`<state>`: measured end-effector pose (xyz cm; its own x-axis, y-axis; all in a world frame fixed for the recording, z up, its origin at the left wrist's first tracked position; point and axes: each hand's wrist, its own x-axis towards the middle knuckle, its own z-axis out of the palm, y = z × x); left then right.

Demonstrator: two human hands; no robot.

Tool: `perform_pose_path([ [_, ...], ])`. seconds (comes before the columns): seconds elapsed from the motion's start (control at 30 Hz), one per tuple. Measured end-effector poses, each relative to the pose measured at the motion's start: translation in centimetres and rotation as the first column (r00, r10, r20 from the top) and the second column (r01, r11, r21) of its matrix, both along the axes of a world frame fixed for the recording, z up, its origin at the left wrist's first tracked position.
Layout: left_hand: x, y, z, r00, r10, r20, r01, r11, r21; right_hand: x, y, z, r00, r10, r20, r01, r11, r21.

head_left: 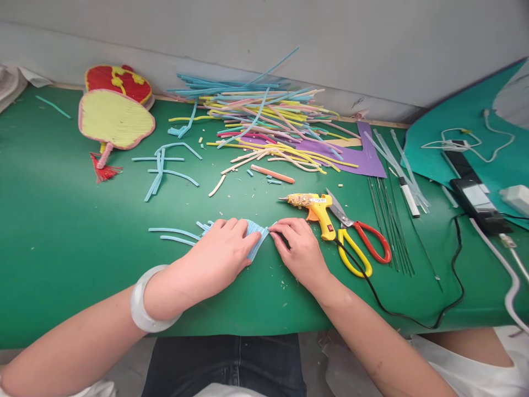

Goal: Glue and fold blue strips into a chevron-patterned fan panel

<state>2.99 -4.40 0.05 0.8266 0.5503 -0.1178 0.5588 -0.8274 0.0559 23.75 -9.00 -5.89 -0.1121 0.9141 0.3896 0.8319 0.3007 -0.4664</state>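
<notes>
Green felt table (61, 231): both hands (264, 248) flatten ribbed blue fan (255, 234).

The green desk (61, 231) has a matt, smooth covering, like a soft sheet. At centre, the pale blue fan-shaped piece of ribbed strips (257, 236) looks soft and dull. Right of it, the yellow plastic glue gun (319, 209) has a slight sheen, and the scissors with red and yellow plastic handles (359, 242) have bare grey metal blades. The white bangle (142, 306) at lower left is glossy. The purple sheet (369, 159) looks like matt paper.
</notes>
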Motion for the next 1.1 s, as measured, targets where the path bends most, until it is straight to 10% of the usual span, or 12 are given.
perform_pose_path([
  [1.1,0.11,0.39,-0.24,0.999,-0.022,-0.037,0.022,1.000,-0.004,0.10,0.11,-0.26,0.999,-0.007,-0.033,0.007,1.000,-0.018],
])
